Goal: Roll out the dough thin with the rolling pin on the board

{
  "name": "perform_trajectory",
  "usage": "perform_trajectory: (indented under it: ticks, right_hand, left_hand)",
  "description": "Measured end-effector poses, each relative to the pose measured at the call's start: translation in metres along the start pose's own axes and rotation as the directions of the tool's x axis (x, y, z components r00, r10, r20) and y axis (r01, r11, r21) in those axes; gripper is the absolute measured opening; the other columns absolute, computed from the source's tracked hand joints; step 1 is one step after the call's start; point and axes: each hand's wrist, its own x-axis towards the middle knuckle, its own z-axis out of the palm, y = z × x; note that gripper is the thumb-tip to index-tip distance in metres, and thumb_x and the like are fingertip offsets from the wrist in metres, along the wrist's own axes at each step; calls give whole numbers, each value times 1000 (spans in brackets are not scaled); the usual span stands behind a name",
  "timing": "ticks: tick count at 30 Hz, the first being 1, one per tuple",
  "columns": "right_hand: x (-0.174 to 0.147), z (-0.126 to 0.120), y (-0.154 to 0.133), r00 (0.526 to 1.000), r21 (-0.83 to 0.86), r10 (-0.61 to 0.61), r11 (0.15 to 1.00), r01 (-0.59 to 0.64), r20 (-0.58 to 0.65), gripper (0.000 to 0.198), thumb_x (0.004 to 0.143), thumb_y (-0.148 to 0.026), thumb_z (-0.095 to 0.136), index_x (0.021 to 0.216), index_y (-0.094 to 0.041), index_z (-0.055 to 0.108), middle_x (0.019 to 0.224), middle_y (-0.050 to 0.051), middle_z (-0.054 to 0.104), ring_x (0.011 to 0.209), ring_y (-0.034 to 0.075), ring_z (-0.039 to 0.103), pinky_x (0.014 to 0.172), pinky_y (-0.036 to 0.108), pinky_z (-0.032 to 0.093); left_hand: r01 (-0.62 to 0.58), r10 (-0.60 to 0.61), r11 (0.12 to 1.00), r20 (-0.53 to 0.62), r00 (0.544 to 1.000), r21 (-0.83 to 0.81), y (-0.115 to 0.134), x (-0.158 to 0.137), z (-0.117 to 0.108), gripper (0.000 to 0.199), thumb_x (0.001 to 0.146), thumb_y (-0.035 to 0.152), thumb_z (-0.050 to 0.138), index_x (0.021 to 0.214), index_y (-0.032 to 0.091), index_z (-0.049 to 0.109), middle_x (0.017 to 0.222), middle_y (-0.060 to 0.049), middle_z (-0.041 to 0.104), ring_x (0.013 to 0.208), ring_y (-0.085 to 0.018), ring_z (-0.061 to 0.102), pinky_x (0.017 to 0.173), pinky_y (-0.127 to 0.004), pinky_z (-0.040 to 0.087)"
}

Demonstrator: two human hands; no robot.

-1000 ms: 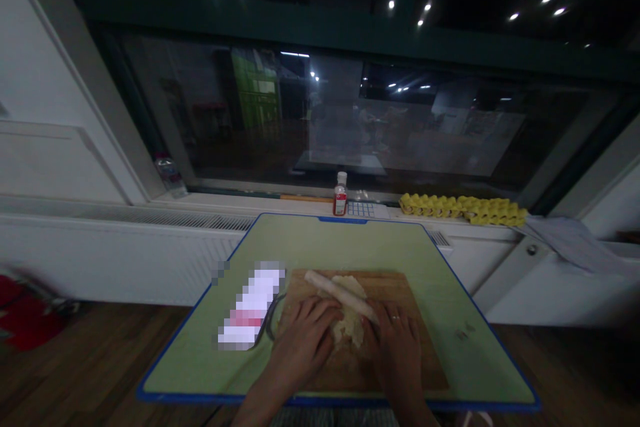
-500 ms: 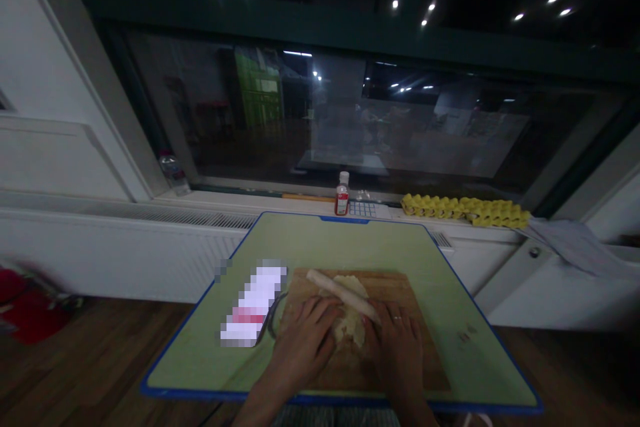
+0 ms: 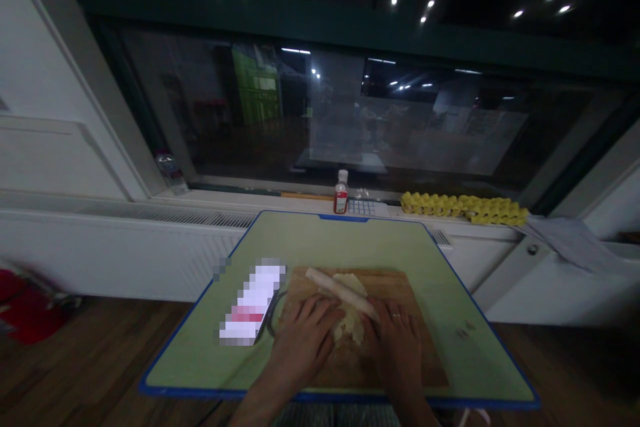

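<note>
A pale wooden rolling pin [image 3: 340, 290] lies slantwise across a thin, ragged-edged sheet of dough [image 3: 353, 326] on a wooden cutting board [image 3: 350, 370]. Its near right end runs in under the fingers of my right hand [image 3: 397, 340], which wears a ring and grips that end. My left hand [image 3: 307, 334] rests palm down at the left of the dough, fingers stretched out and apart, below the pin's far left end. Whether its fingertips touch the dough edge I cannot tell. The hands cover parts of the dough's sides.
The board lies on a green folding table [image 3: 320, 237] with a blue rim. A blurred-out phone [image 3: 253, 307] lies left of the board. Along the windowsill stand a small red-labelled bottle [image 3: 341, 194], a yellow egg carton [image 3: 463, 207] and a clear bottle [image 3: 171, 172].
The whole view has shifted very slightly. Both hands, the rolling pin and the dough keep practically the same places.
</note>
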Motion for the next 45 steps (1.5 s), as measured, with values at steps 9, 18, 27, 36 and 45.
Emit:
perform_trajectory:
  ticks: [9, 18, 27, 36, 45]
  right_hand:
    - [1, -1, -2, 1000, 12, 14, 1000, -14, -3, 28, 95, -35, 54, 121, -28, 64, 115, 5, 67, 109, 26, 58, 92, 41, 38]
    - [0, 0, -2, 1000, 15, 17, 1000, -17, -11, 28, 95, -33, 55, 121, -28, 64, 116, 5, 67, 107, 26, 58, 92, 39, 37]
    - [0, -1, -1, 1000, 32, 14, 999, -14, -4, 28, 95, -34, 55, 121, -29, 64, 116, 5, 67, 109, 27, 58, 92, 40, 37]
    - [1, 0, -1, 1000, 48, 19, 999, -20, 8, 27, 95, -34, 54, 120, -28, 64, 114, 5, 67, 108, 27, 58, 92, 40, 37]
    - [0, 0, -1, 1000, 56, 16, 998, -15, -11, 27, 95, -34, 55, 120, -28, 64, 114, 5, 67, 108, 26, 58, 91, 40, 38]
  left_hand:
    - [13, -15, 1000, -90, 996, -23, -5, -10, 4, 53, 79, 6, 50, 128, 25, 56, 139, -6, 53, 121, -29, 45, 100, -49, 37]
    - [19, -19, 1000, -66, 998, 5, -7, -11, 7, 46, 82, 8, 52, 122, 28, 61, 139, -4, 52, 119, -30, 44, 100, -50, 37]
    - [15, -14, 1000, -34, 999, 7, -6, -11, 4, 45, 82, 7, 50, 121, 26, 61, 138, -3, 54, 119, -29, 44, 99, -49, 36]
    - [8, -7, 1000, -41, 999, 18, -7, -12, 6, 42, 83, 8, 53, 119, 28, 62, 135, -2, 57, 119, -30, 44, 97, -49, 36]
    - [12, -11, 1000, -28, 1000, 29, -5, -11, 5, 41, 85, 9, 52, 120, 28, 63, 136, -2, 57, 119, -29, 45, 98, -49, 35]
